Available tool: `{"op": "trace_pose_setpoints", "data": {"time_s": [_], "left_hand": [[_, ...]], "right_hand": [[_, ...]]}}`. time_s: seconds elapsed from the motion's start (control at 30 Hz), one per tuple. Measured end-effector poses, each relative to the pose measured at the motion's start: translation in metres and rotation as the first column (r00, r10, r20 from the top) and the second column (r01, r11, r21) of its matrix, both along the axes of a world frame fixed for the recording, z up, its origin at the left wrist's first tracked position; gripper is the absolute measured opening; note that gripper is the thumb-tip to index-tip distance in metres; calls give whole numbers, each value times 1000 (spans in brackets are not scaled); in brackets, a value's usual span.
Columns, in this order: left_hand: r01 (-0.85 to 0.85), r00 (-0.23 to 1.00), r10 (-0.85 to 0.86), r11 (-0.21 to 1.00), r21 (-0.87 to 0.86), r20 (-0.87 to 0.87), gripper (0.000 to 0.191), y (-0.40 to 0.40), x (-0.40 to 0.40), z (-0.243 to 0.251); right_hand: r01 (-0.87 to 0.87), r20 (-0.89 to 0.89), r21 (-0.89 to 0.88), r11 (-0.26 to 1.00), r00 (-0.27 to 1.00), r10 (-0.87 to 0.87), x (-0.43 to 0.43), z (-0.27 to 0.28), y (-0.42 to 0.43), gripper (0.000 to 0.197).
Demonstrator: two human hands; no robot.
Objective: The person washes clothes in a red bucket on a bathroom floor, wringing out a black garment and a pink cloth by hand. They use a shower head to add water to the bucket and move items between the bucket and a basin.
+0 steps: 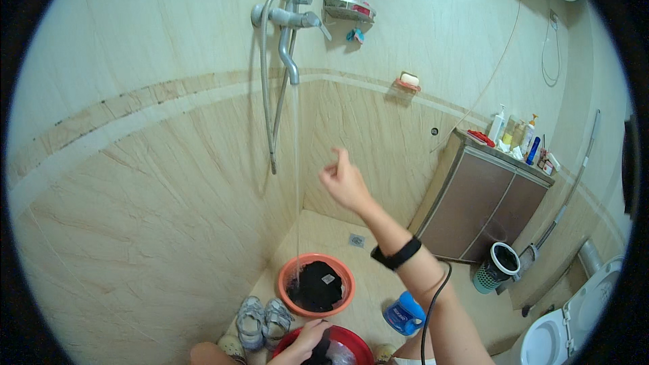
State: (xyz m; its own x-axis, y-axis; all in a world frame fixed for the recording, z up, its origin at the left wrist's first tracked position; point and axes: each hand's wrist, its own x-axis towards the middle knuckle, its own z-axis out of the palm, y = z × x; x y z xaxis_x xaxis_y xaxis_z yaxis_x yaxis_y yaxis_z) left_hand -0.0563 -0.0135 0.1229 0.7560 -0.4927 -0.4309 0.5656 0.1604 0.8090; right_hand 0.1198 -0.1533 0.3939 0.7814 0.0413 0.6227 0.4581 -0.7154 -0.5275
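Observation:
My left hand (310, 338) grips a dark cloth (319, 352) at the near red basin (362, 339), whose lower part runs out of view. My right hand (346, 182) is raised in the air below and right of the faucet (290, 63), its fingers loosely bent and nothing visible in it. From the spout a thin stream of water (297, 172) falls into an orange basin (350, 284). Wet black cloth (314, 296) with a white label fills much of that basin. Some clear water or suds (342, 352) shows beside the cloth in the red basin.
Grey-white shoes (263, 322) stand left of the basins. A blue detergent bottle (404, 314) is near my right forearm, which wears a black band. A floor drain (357, 240), cabinet (469, 203), waste bin (497, 267) and toilet (550, 339) lie beyond and right.

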Motion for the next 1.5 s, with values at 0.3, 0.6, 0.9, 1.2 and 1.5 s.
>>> {"op": "trace_pose_setpoints", "data": {"time_s": [0.3, 0.6, 0.9, 1.2, 1.5], "left_hand": [[-83, 986, 98, 990, -111, 135, 10, -9, 17, -4], [-182, 981, 190, 971, -155, 40, 16, -9, 17, 36], [-240, 971, 237, 965, -105, -35, 19, 3, 19, 45], [-133, 984, 141, 988, -74, 107, 15, -1, 19, 20], [-63, 990, 55, 996, -58, -127, 11, -5, 28, 35]], "right_hand": [[179, 346, -110, 978, 929, -132, 104, 146, 21, 80], [208, 362, 48, 977, 908, -211, 170, 196, 22, 89], [65, 401, 140, 988, 909, -117, 191, 190, 27, 93], [-78, 151, 137, 987, 987, 57, 195, 198, 18, 101], [-95, 43, 46, 994, 995, 93, 174, 206, 11, 100]]}}
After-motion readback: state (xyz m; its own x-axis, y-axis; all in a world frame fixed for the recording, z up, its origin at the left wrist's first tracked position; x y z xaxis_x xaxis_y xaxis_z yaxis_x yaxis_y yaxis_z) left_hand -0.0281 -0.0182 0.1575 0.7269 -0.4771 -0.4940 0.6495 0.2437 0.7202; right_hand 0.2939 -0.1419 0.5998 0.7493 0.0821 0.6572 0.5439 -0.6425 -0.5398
